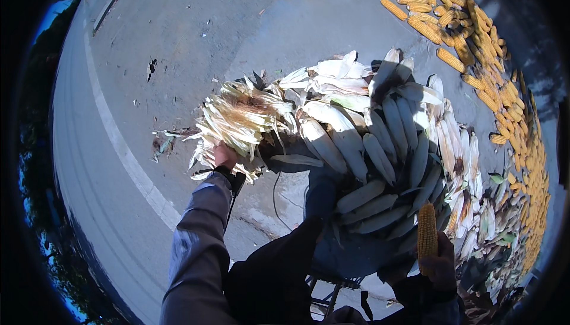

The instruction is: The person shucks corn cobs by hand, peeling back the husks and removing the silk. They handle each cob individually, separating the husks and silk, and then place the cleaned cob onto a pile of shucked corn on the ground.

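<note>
My right hand (441, 261) is closed around a husked yellow ear of corn (427, 236), which points upward. My left hand (225, 155) reaches forward into a heap of pale stripped corn husks (242, 118) with brown silk on it. Its fingers are partly lost among the leaves, so whether it grips any husk does not show. Between the two hands lies a broad pile of ears still in their whitish husks (334, 140), partly in my shadow.
At the right, many bare yellow ears (472, 40) spread over the concrete ground (178, 48). More husked leaves and unpeeled ears (481, 222) lie nearer on that side. A road with a pale edge line (120, 146) runs along the left. Beneath me is a dark metal-framed seat (331, 296).
</note>
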